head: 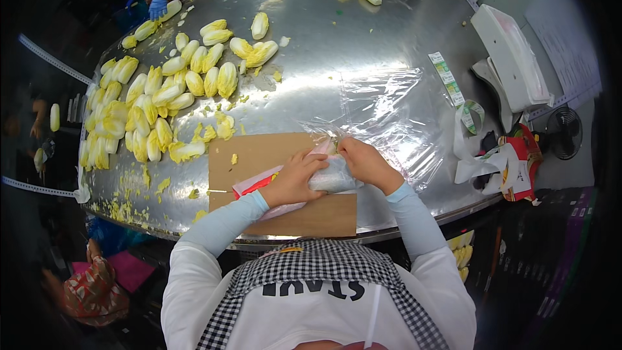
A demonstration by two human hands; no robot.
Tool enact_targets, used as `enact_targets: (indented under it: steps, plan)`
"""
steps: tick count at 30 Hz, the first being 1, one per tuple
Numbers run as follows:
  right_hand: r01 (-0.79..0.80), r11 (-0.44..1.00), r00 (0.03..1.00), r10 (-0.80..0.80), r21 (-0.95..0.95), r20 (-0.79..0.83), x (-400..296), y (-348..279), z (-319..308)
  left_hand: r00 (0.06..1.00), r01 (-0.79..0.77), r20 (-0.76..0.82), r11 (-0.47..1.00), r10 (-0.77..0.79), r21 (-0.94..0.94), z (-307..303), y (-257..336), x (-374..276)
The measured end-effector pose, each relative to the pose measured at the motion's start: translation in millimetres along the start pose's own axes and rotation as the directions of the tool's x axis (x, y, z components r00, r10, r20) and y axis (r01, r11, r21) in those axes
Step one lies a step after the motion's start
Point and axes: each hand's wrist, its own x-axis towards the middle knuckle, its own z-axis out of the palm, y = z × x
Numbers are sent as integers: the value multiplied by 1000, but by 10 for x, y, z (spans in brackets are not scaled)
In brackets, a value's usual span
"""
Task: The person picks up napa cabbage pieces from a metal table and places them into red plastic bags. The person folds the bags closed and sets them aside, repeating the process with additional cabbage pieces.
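My left hand (295, 181) is curled over a bundle wrapped in clear plastic film (335, 176), thumb and fingers pressing its left side. With bent fingers, my right hand (365, 161) pinches the gathered film at the bundle's far end. Something pale, perhaps a napa cabbage, shows through at that end; the wrap and hands hide most of it. A pink, white and red plastic bag (256, 183) lies partly under my left hand and wrist. Beneath all this is a flat brown cardboard sheet (311, 218). Loose clear film (384, 102) spreads over the table beyond my right hand.
Many napa cabbages (165, 92) crowd the left of the metal table (306, 58), among leaf scraps. A co-worker's blue-gloved hand (158, 4) touches cabbages at far left. To the right are a label strip (446, 79), a white foam box (508, 61) and a small fan (563, 132).
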Motion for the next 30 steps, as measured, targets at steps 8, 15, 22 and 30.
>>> enact_targets:
  steps: [8,15,22,30]
  plan:
    - [-84,987,990,67,136,124,-104,53,-320,981,12,-192,990,-39,-140,-35,-136,-20]
    - [-244,966,953,223,84,204,-247,334,-159,959,-249,139,969,248,-11,-122,28,46]
    - [-286,956,934,294,70,-202,-815,150,133,867,-427,316,901,385,77,153,96,131]
    - [-289,949,858,314,124,-406,-1135,36,245,973,-224,55,975,223,12,398,148,204]
